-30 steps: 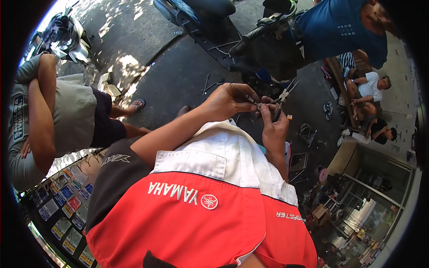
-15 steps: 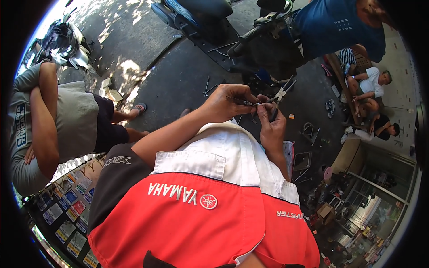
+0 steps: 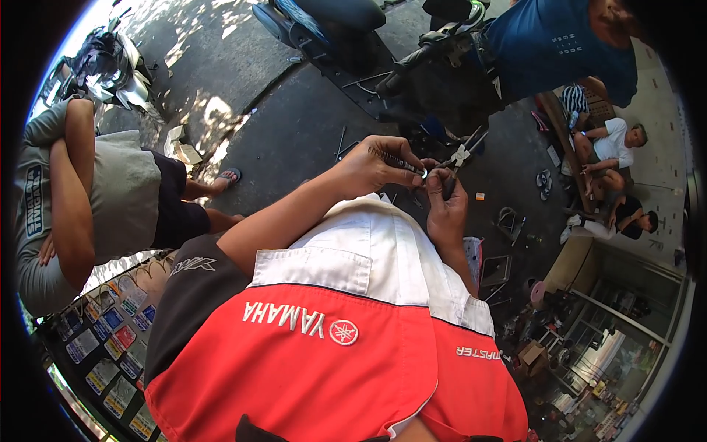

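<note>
Two bare hands, left hand (image 3: 378, 171) and right hand (image 3: 446, 200), nearly meeting at the fingertips, just below and left of the pliers' (image 3: 460, 155) pivot. With the left, pinched between thumb and fingers, a slim dark ribbed part (image 3: 395, 159), perhaps a coil spring, though too small to be sure; near the pliers, on their left. With the right, closed around a dark handle of the pliers, prongs pointing up and away from the palm. At the meeting fingertips, a small shiny piece (image 3: 425, 174), left of the pliers.

Farther out, on the ground left of the pliers, slim metal tools (image 3: 341, 138); to their lower right, a small orange-and-white box (image 3: 480, 197). Above the pliers, a dark scooter (image 3: 335, 40), with a person in a blue top (image 3: 556, 55) beside it. Well right of the pliers, sandals (image 3: 543, 184) and a wooden bench (image 3: 565, 147); far left, a person with folded arms (image 3: 121, 180).
</note>
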`<state>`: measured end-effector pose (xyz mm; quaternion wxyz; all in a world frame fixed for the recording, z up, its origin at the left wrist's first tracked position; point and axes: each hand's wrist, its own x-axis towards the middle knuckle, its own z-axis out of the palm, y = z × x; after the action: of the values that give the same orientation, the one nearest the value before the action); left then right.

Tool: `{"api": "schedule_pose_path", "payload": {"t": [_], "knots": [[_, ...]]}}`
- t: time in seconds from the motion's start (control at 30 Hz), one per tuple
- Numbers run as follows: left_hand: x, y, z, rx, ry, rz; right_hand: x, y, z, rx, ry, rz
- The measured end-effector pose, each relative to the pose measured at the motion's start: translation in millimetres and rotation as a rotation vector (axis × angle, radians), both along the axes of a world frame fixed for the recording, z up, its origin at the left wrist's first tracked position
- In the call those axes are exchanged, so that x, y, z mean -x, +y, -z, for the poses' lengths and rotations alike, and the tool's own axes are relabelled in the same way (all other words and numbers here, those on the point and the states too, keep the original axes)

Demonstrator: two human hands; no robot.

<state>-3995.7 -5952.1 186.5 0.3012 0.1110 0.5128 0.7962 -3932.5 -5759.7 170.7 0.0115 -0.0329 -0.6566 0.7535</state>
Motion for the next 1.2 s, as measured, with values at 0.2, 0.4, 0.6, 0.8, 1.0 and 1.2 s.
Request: {"api": "schedule_pose_path", "payload": {"t": [0.2,0.4,0.6,0.8,1.0,1.2], "knots": [[6.7,2.7,1.8,-0.136,-0.266,-0.022,0.7,2.9,-3.8,0.072,-0.055,0.017],[14.1,3.4,9.7,-0.034,-0.093,0.089,7.3,15.3,1.8,-0.051,-0.036,-0.12],[22.0,11.9,15.4,0.159,-0.015,0.09,10.5,22.5,-1.2,0.125,-0.217,-0.147],[29.8,26.7,14.9,0.07,-0.193,0.031,21.3,23.7,9.7,-0.185,-0.064,0.011],[35.1,38.8,29.3,0.0,-0.01,0.091,27.2,33.3,5.8,-0.139,-0.168,0.026],[40.0,61.5,30.4,-0.047,-0.151,0.102,36.6,49.5,12.9,0.01,-0.27,0.039]]}}
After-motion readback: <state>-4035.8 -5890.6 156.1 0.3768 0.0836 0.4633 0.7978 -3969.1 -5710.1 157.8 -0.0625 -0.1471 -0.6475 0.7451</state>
